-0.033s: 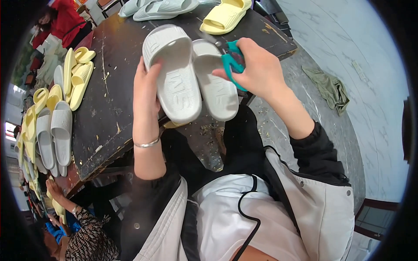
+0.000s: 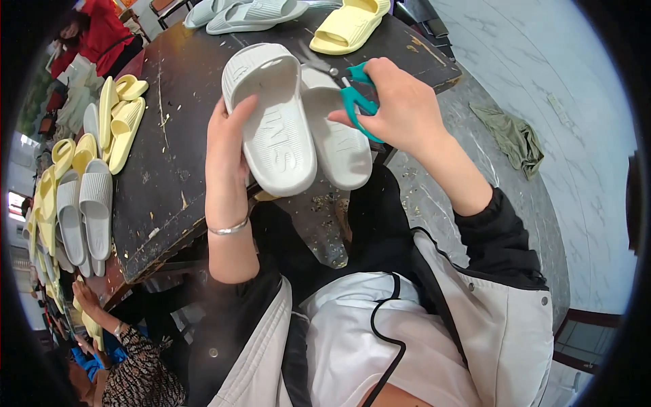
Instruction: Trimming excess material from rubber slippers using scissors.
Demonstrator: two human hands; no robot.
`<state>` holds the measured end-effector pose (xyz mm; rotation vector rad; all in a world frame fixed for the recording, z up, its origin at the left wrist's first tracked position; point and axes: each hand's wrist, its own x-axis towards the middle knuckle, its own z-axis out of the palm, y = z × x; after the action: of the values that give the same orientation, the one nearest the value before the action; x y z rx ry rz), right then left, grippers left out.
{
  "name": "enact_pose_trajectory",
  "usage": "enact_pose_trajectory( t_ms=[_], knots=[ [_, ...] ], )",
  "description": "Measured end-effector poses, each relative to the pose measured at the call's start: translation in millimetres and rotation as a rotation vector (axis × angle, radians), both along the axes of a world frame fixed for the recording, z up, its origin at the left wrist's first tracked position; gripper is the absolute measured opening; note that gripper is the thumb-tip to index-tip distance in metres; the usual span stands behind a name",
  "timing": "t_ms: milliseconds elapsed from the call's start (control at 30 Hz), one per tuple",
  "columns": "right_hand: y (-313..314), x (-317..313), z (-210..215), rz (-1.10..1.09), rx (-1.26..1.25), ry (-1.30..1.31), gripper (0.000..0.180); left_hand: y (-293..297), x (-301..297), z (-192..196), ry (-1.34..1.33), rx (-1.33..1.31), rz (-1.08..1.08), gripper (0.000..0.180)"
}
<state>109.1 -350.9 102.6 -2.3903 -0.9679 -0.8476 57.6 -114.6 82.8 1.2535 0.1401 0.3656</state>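
Observation:
My left hand (image 2: pixel 227 139) grips a pale grey slide slipper (image 2: pixel 281 152) by its left side, with the thumb over the footbed. The slipper is tilted so that its inner sole faces me. A matching slipper (image 2: pixel 344 154) sits beside it on the right, partly covered by the first; what supports it is hidden. In my right hand (image 2: pixel 407 105) is a pair of scissors with teal handles (image 2: pixel 359 112), the fingers wrapped round the loops. The blades are blurred and point at the upper straps of the slippers.
The worn dark table (image 2: pixel 183 136) carries yellow slippers (image 2: pixel 127 125) and grey slippers (image 2: pixel 96 203) on the left. Another yellow slipper (image 2: pixel 349 27) and more grey slippers (image 2: pixel 258 15) lie at the far edge. A person's hand (image 2: pixel 88 298) is at lower left. Green cloth (image 2: pixel 512 136) lies on the floor.
The front slipper has shifted slightly down in my left hand. The scissors have moved a little to the left, and their blades lie at a different angle.

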Motion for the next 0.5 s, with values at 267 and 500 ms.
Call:
enact_pose_trajectory(
  t_ms=[267, 500],
  knots=[
    [-3.3, 7.6, -1.4, -0.038, -0.115, 0.058, 0.058, -36.6, -14.5, 2.1, 0.019, -0.749, -0.379, 0.058],
    [-32.6, 13.8, 12.8, -0.064, -0.224, -0.252, 0.056, -45.8, -24.2, 4.7, 0.002, -1.02, -0.645, 0.064]
  ],
)
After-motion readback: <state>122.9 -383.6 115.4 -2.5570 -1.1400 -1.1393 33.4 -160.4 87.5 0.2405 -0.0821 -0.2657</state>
